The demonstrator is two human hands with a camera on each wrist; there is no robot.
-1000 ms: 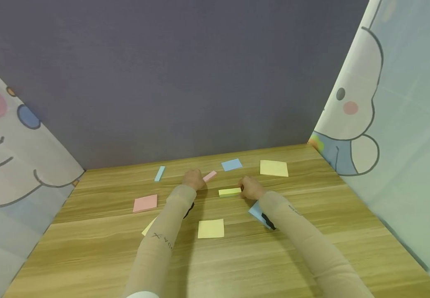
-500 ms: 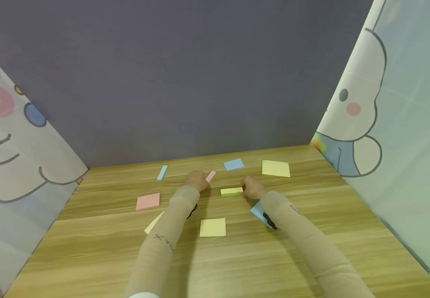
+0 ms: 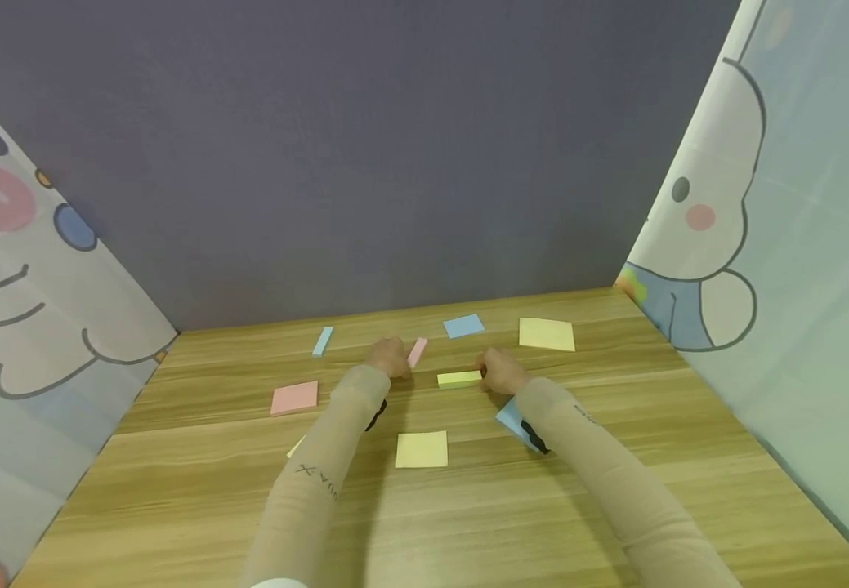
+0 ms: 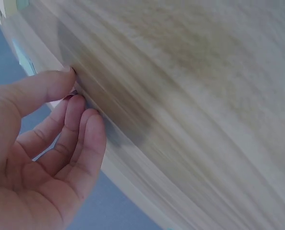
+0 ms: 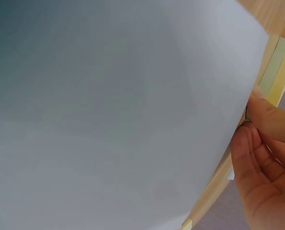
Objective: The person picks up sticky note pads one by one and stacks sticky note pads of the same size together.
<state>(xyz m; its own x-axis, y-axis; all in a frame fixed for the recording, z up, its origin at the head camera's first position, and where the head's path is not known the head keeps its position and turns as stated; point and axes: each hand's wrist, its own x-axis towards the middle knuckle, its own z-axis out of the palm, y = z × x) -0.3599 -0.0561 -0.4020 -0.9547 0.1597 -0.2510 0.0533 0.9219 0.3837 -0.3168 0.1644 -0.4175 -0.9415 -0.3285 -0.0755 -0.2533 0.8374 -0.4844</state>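
My left hand (image 3: 389,358) pinches the near end of a narrow pink sticky note pad (image 3: 417,351) on the table. In the left wrist view, thumb and fingertips of the left hand (image 4: 61,148) meet, hiding most of that pad. A narrow yellow-green sticky note pad (image 3: 459,379) lies crosswise, its right end pinched by my right hand (image 3: 501,371). The right wrist view shows this yellow-green pad (image 5: 275,72) running out from between the right thumb and fingers. Beneath the right wrist lies a blue sticky note pad (image 3: 512,417), partly covered.
Around the hands lie a narrow blue pad (image 3: 323,341), a pink square pad (image 3: 295,398), a yellow pad (image 3: 422,450), a blue note (image 3: 464,326) and a larger yellow pad (image 3: 547,334). Another yellow note (image 3: 295,447) is mostly behind the left sleeve. A dark panel (image 3: 395,163) stands behind the table.
The narrow pink pad has turned from a slant to point more directly away from me, left hand still at its near end. The right hand stays at the yellow-green pad.
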